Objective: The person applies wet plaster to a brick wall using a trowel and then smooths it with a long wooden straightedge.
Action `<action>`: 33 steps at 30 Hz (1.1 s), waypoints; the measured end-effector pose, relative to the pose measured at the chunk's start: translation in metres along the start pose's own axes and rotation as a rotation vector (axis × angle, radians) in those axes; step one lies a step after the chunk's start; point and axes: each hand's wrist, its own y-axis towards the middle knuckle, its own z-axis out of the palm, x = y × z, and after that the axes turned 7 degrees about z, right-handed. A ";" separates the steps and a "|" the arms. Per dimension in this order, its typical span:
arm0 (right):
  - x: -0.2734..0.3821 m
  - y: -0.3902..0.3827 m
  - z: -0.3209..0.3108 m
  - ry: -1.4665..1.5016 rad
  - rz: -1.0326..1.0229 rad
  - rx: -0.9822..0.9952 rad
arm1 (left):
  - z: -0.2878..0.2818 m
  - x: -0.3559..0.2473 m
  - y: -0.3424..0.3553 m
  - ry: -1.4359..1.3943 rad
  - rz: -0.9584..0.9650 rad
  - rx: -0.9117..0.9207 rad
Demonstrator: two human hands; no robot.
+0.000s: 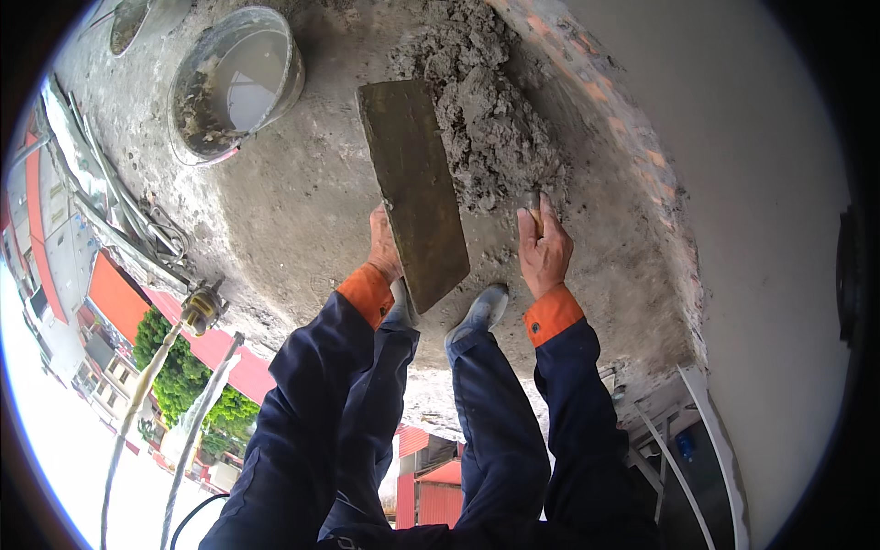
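Note:
My left hand [383,246] is closed at the left edge of a long, flat plastering float [414,188], its broad face tilted up and wet-looking. The float hides most of those fingers and any handle. To its right, my right hand [546,252] grips the short handle of a trowel [534,203]. The trowel's blade is hard to make out against the heap of wet grey mortar [495,137]. That lumpy heap lies just beyond my right hand, and the float's far end overlaps its left side.
A bucket [295,81] of cloudy water stands at the far left, with another container [128,26] behind it. A plain wall [752,229] rises on the right. Ropes [137,403] and a metal clamp [202,309] are at the left ledge, above rooftops and trees.

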 end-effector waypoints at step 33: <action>-0.048 -0.016 0.034 -0.006 -0.122 -0.077 | -0.013 0.005 0.014 0.727 0.225 -0.104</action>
